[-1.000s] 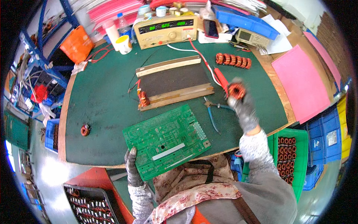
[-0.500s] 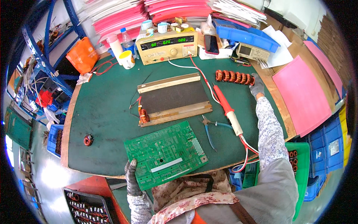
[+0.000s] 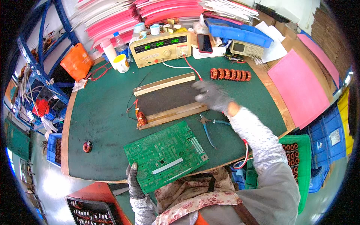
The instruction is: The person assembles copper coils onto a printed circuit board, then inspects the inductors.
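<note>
My left hand (image 3: 135,180), in a dark glove with bare-looking fingertips, grips the lower left edge of a green circuit board (image 3: 168,150) tilted over the front of the bench. My right hand (image 3: 214,96), in a grey glove and blurred by motion, is above the right end of a wood-railed fixture with a dark panel (image 3: 165,98). Its fingers are stretched out, and nothing shows in them. The hand and forearm hide most of the red and white test probe. A row of several copper toroid coils (image 3: 230,74) stands beyond it. Pliers with blue handles (image 3: 207,131) lie below.
At the fixture's left end sits one copper coil (image 3: 141,119); another coil (image 3: 87,146) lies at the bench's left. A beige power supply (image 3: 160,48), a mug (image 3: 121,63) and a phone (image 3: 204,43) stand behind. Coils fill a green bin (image 3: 305,168) at the right.
My right hand has left the right end of the coil row and swung left and nearer, over the probe and the fixture. My left hand still holds the circuit board. The view has shifted slightly.
</note>
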`<action>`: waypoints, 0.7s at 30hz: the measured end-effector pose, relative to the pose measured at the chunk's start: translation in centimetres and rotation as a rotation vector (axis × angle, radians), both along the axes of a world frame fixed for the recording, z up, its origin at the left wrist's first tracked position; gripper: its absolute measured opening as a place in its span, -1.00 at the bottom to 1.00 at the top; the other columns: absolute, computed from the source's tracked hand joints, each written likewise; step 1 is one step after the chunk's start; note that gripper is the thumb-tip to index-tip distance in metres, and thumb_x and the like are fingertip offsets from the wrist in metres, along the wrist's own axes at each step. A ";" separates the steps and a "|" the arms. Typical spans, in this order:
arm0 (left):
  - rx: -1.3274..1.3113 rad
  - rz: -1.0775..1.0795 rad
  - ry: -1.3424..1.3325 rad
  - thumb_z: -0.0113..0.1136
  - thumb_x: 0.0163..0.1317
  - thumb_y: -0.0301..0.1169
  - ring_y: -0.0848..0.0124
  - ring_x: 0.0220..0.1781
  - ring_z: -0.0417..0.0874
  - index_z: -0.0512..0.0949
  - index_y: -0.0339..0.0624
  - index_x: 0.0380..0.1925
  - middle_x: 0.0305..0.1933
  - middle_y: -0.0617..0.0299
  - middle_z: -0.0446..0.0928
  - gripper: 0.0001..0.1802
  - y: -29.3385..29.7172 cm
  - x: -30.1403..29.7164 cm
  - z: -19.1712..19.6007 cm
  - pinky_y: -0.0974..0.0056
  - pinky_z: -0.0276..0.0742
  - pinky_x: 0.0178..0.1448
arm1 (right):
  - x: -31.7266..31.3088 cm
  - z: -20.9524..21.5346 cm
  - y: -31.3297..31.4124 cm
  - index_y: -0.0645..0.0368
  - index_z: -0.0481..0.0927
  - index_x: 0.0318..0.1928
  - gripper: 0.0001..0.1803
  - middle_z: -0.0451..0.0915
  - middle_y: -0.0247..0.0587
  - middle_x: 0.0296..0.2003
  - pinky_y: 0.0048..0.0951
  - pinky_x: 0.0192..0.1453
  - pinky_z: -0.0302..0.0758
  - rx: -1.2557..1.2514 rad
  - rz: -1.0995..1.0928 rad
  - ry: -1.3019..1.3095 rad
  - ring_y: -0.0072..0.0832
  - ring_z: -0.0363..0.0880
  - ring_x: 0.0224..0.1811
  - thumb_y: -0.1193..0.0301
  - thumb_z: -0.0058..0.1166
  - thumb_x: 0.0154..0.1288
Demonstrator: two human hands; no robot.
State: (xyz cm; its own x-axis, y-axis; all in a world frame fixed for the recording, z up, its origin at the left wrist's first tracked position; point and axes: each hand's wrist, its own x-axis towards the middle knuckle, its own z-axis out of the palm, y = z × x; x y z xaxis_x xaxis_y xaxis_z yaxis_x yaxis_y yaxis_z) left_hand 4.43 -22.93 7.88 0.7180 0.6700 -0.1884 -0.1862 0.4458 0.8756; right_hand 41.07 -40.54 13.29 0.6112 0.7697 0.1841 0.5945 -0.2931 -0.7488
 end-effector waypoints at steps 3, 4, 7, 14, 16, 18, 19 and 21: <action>0.001 0.008 -0.017 0.19 0.25 -0.15 0.37 -0.11 0.63 0.49 -0.27 0.03 -0.07 0.16 0.60 -0.52 0.0 0.0 -0.2 0.28 0.57 -0.02 | -5.6 -1.3 7.6 0.20 0.35 0.27 -0.30 0.36 0.07 0.25 -0.17 0.44 0.18 -0.026 0.199 -0.312 -0.07 0.30 0.33 0.21 0.21 0.13; -0.002 0.016 -0.015 0.18 0.25 -0.15 0.38 -0.11 0.63 0.49 -0.27 0.03 -0.08 0.16 0.59 -0.52 0.0 -0.2 -0.3 0.28 0.57 -0.03 | -6.9 -2.4 10.0 0.20 0.35 0.26 -0.27 0.36 0.06 0.24 -0.17 0.43 0.19 0.040 0.211 -0.370 -0.08 0.30 0.31 0.20 0.24 0.11; 0.010 0.017 0.027 0.18 0.25 -0.16 0.40 -0.12 0.62 0.50 -0.26 0.02 -0.08 0.17 0.59 -0.54 0.8 -0.9 -1.8 0.31 0.56 -0.04 | -11.5 -1.9 15.2 0.08 0.36 0.29 -0.27 0.39 0.00 0.20 -0.16 0.39 0.23 -0.036 0.247 -0.357 -0.12 0.33 0.27 0.21 0.26 0.08; -0.018 -0.041 -0.011 0.20 0.24 -0.20 0.43 -0.06 0.60 0.50 -0.26 0.07 -0.05 0.19 0.59 -0.53 0.8 -1.1 -0.9 0.33 0.52 0.03 | -10.3 -7.8 17.9 0.08 0.53 -0.09 -0.57 0.50 -0.06 -0.18 -0.21 -0.02 0.48 0.170 0.233 -0.232 -0.21 0.53 -0.15 0.23 0.29 0.03; -0.024 -0.001 0.015 0.18 0.26 -0.20 0.43 -0.05 0.60 0.49 -0.25 0.08 -0.04 0.18 0.59 -0.53 0.8 -1.1 -1.7 0.32 0.52 0.05 | -9.4 -7.9 14.6 0.14 0.53 -0.12 -0.66 0.52 -0.20 -0.29 -0.31 -0.14 0.46 0.502 0.224 0.030 -0.36 0.52 -0.22 0.26 0.19 0.12; -0.048 0.005 -0.022 0.17 0.27 -0.21 0.42 -0.05 0.61 0.49 -0.25 0.09 -0.04 0.17 0.60 -0.54 1.0 -1.3 -1.9 0.31 0.53 0.05 | -11.3 -3.4 9.7 0.15 0.52 -0.12 -0.66 0.52 -0.32 -0.33 -0.44 -0.21 0.44 0.386 0.092 0.880 -0.50 0.50 -0.24 0.23 0.15 0.16; -0.072 -0.031 -0.073 0.17 0.27 -0.21 0.42 -0.06 0.61 0.49 -0.26 0.08 -0.04 0.17 0.60 -0.54 0.8 -1.0 -1.2 0.31 0.54 0.04 | -10.9 -3.5 7.3 0.14 0.53 -0.12 -0.66 0.52 -0.35 -0.32 -0.48 -0.24 0.42 0.360 0.097 0.918 -0.53 0.49 -0.27 0.22 0.16 0.16; -0.094 -0.064 -0.102 0.18 0.26 -0.20 0.40 -0.07 0.63 0.49 -0.27 0.09 -0.03 0.15 0.60 -0.52 1.1 -1.1 -1.1 0.31 0.57 0.01 | -11.8 -3.0 3.4 0.13 0.55 -0.14 -0.67 0.51 -0.39 -0.34 -0.54 -0.29 0.40 0.277 0.068 0.843 -0.59 0.46 -0.34 0.22 0.18 0.15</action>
